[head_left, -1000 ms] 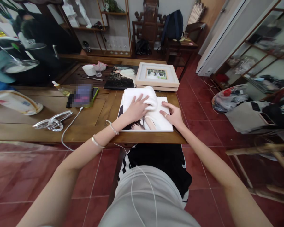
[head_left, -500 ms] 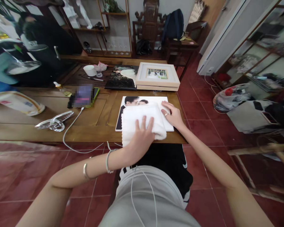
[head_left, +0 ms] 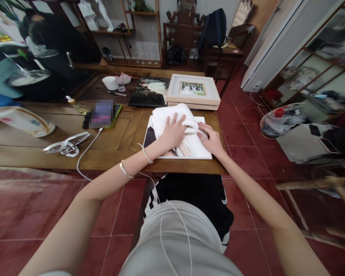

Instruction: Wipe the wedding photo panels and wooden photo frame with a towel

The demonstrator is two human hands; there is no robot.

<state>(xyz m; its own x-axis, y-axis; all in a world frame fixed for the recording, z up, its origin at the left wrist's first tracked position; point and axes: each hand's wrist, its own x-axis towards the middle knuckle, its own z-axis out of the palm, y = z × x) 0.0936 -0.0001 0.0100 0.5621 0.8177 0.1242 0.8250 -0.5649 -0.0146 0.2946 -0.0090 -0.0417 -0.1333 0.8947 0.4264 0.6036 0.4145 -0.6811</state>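
A folded white cloth [head_left: 161, 117] covers the upper left part of a photo panel [head_left: 202, 151] lying flat near the table's front edge. My left hand [head_left: 174, 132] rests on the cloth and presses it against the panel, fingers spread. Below that hand some of the printed picture shows; the rest is under the cloth. At the panel's right side, my right hand [head_left: 211, 140] lies with fingers stretched out and thumb apart, touching its surface near the edge. A ring is on this hand.
Behind the panel, a light wooden picture frame [head_left: 217, 100] stands beside a dark photo panel [head_left: 140, 99]. To the left on the wooden table [head_left: 123, 153] are a phone [head_left: 102, 115] with a white cable, a clear hair claw [head_left: 67, 143], a dropper bottle [head_left: 76, 105] and a white cup [head_left: 110, 82].
My left hand has pushed the cloth away from me, toward the panel's far edge, uncovering part of its near side. The right hand has stayed at the right edge.
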